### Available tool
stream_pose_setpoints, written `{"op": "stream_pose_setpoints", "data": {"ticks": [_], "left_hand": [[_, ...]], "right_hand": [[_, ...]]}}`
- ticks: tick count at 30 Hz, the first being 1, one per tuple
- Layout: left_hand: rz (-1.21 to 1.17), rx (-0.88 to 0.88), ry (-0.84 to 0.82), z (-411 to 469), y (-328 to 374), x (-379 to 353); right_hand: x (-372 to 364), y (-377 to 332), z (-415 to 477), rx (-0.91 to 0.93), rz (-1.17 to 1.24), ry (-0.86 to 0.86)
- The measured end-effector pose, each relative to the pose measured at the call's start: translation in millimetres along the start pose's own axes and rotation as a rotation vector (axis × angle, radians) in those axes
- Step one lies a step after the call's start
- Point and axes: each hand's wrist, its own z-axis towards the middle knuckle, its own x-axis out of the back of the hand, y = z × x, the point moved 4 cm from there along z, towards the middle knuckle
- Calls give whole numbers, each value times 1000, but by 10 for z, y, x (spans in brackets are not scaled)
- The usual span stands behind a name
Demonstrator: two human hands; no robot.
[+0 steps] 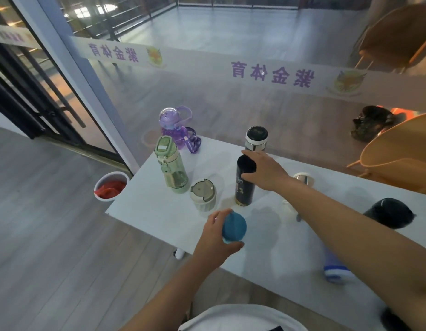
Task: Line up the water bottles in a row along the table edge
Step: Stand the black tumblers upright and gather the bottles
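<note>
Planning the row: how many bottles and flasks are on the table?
9, some maybe hidden: purple, green, cream, black-and-silver, black, blue, steel-topped, dark, blue-and-white.

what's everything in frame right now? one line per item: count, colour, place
table: 1, white, centre, beside the glass wall
purple bottle: 1, translucent purple with strap, far left corner of table
green bottle: 1, pale green, upright, left part of table
cream cup: 1, off-white with lid, right of green bottle
black-and-white flask: 1, far edge near glass
tall black flask: 1, black, centre
blue bottle: 1, blue top, near edge
dark bottle: 1, black, right side
bin: 1, white, red contents, on floor left of table
chairs: 2, orange, right
left hand: around blue bottle
right hand: gripping tall black flask
</note>
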Motion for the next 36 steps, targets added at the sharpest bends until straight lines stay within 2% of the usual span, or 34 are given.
{"op": "stream_pose_setpoints", "data": {"ticks": [5,9,11,18,24,30,34,36], "left_hand": [[152,-84,140,51,306,200],[229,-214,155,203,742,83],[213,-263,110,288,906,-129],[276,-79,-182,720,1152,-1091],[381,-62,-210,1113,1245,-1429],[516,-50,-116,1473,1165,-1568],[499,-24,-84,1562,1145,-1569],[416,-31,-106,1590,1139,-1585]], "right_hand": [[138,298,-360,-51,164,157],[109,877,-999,-199,139,261],[-7,1186,-1361,-254,85,272],[-523,1956,-2355,-543,-40,115],[-648,2077,-2681,-618,0,124],[-698,2087,-2800,-675,15,107],[-695,2080,-2811,-705,24,117],[-697,2069,-2800,-719,30,126]]}}
